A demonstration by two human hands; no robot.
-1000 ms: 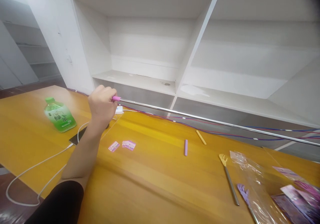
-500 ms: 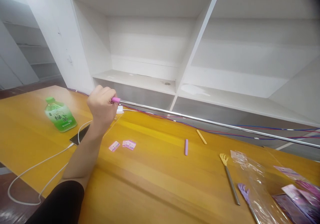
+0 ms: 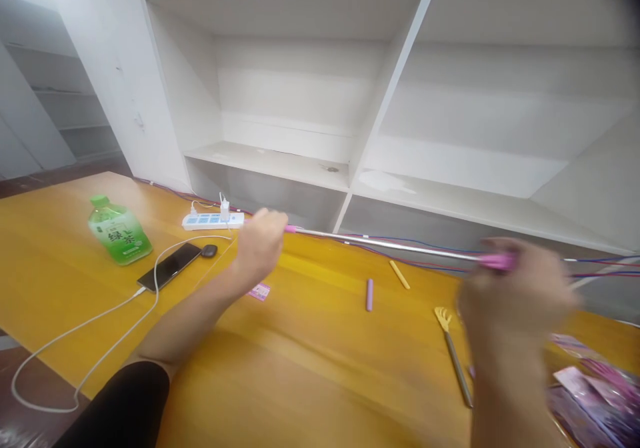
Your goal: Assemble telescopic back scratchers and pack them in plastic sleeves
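Note:
A silver metal rod (image 3: 380,242) stretches sideways above the wooden table. My left hand (image 3: 263,238) is closed round its pink handle at the left end. At the other end, my right hand (image 3: 520,288) is blurred, its fingers wrapped round the pink end piece (image 3: 497,261). Below the rod lie a purple tube (image 3: 369,295) and a yellow tube (image 3: 399,275). A yellow hand-shaped scratcher (image 3: 454,358) with a metal shaft rests left of my right forearm.
On the left of the table (image 3: 300,381) are a green bottle (image 3: 120,231), a phone (image 3: 170,267), a white cable and a power strip (image 3: 213,221). Pink and purple packages (image 3: 595,395) lie at the right. White shelves (image 3: 270,161) stand behind.
My left hand has moved right and slightly down. My right hand has come into view at the rod's right end, and the visible rod is now much shorter.

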